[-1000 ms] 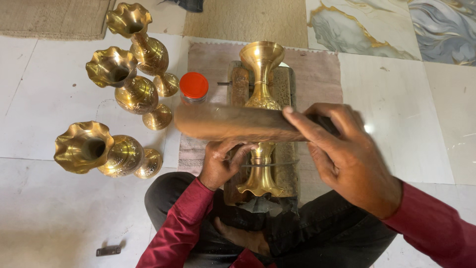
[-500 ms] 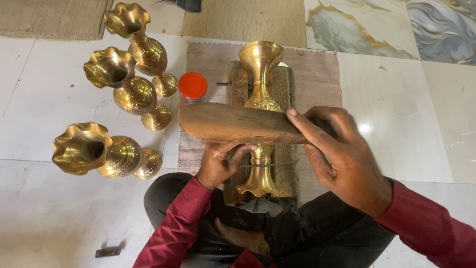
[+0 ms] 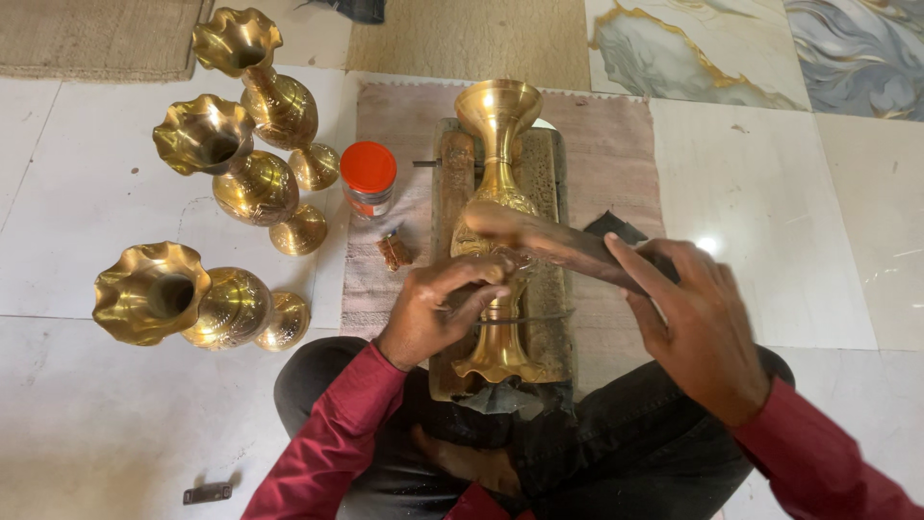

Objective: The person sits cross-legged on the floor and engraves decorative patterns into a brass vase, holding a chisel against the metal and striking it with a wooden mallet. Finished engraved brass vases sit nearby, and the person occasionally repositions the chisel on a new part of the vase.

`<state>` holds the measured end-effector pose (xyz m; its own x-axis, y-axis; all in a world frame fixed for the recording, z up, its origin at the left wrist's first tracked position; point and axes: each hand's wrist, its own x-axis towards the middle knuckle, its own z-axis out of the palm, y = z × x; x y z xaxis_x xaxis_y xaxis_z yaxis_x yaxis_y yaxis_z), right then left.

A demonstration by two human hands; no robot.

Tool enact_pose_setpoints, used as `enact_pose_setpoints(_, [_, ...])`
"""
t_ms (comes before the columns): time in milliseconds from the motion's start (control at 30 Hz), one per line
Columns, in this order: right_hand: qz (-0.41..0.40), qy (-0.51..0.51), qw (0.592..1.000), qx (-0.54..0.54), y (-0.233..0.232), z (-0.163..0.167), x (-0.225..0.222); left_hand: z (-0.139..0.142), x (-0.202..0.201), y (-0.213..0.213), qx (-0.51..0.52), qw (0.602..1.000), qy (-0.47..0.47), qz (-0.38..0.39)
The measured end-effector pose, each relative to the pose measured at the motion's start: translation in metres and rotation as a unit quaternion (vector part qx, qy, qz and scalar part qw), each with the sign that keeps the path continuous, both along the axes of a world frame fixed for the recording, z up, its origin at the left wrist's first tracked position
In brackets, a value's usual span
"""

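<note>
On the white tiled floor [image 3: 115, 424] at the far left, a brass vase with a wavy rim [image 3: 192, 303] is laid on its side, its mouth turned to the left. Behind it two more brass vases are seen, the nearer one [image 3: 241, 173] and the farther one [image 3: 265, 91], both lying tilted with their feet close to each other. A small dark metal piece [image 3: 207, 494] is found on the floor near the lower edge. Just right of the vases, a small jar with a red lid [image 3: 369, 178] is stood upright on the edge of a brownish cloth mat [image 3: 616, 154], and a small brown object [image 3: 393, 250] is placed below it on the same mat. In the middle of the mat a dark carved wooden block [image 3: 549, 193] is laid lengthwise, and on it a tall brass vase [image 3: 498, 125] is lying with its mouth away from the person. The left hand [image 3: 438, 308] is rested on the narrow lower part of this vase, and its fingers [image 3: 481, 274] are closed around a thin metal tool [image 3: 539, 317] which is pressed on the brass. A wooden mallet [image 3: 549, 246], blurred, is held across the body of the vase; whether it is touching the brass cannot be told. It is grasped at its right end by the right hand [image 3: 698, 327], whose fingers [image 3: 635, 270] are wrapped around the handle. Red sleeves and crossed legs in dark trousers [image 3: 626, 443] are seen below.
</note>
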<state>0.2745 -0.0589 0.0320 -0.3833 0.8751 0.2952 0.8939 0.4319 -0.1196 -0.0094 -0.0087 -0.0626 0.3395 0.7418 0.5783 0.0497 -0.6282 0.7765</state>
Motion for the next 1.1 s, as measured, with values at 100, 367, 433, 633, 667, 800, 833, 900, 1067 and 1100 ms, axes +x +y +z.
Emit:
enact_pose_setpoints(100, [-0.024, 0.058, 0.998, -0.015, -0.007, -0.020, 0.006, 0.019, -0.002, 0.005, -0.014, 0.996, 0.085, -0.035])
enact_pose_setpoints(367, [-0.065, 0.053, 0.996, -0.004, -0.019, -0.037, 0.012, 0.042, -0.006, 0.016, 0.006, 0.978, 0.192, -0.076])
enact_pose_setpoints(433, [-0.077, 0.029, 0.997, 0.014, -0.020, -0.035, 0.014, 0.041, -0.005, 0.018, 0.023, 0.980, 0.178, -0.090])
enact_pose_setpoints(633, [-0.044, 0.269, 0.962, 0.001, -0.032, -0.028, 0.013, 0.032, -0.009, 0.015, 0.028, 0.980, 0.172, -0.092])
enact_pose_setpoints(667, [-0.026, 0.282, 0.959, 0.014, -0.032, -0.029, 0.010, 0.030, -0.009, 0.015, 0.043, 0.980, 0.176, -0.084])
enact_pose_setpoints(800, [-0.047, 0.020, 0.995, 0.086, -0.037, -0.025, 0.006, 0.026, -0.007, 0.018, -0.003, 0.965, 0.249, -0.077])
enact_pose_setpoints(833, [-0.034, 0.104, 0.992, 0.065, -0.038, -0.025, 0.004, 0.026, -0.008, 0.018, -0.007, 0.972, 0.218, -0.090])
enact_pose_setpoints(900, [-0.006, 0.269, 0.963, 0.024, -0.039, -0.025, 0.004, 0.026, -0.008, 0.017, -0.014, 0.981, 0.155, -0.115])
enact_pose_setpoints(1067, [-0.046, 0.248, 0.968, 0.006, -0.041, -0.031, 0.007, 0.028, -0.007, 0.017, -0.012, 0.979, 0.178, -0.103])
enact_pose_setpoints(1100, [-0.044, 0.342, 0.938, -0.024, -0.041, -0.032, 0.007, 0.028, -0.006, 0.018, -0.039, 0.980, 0.155, -0.118])
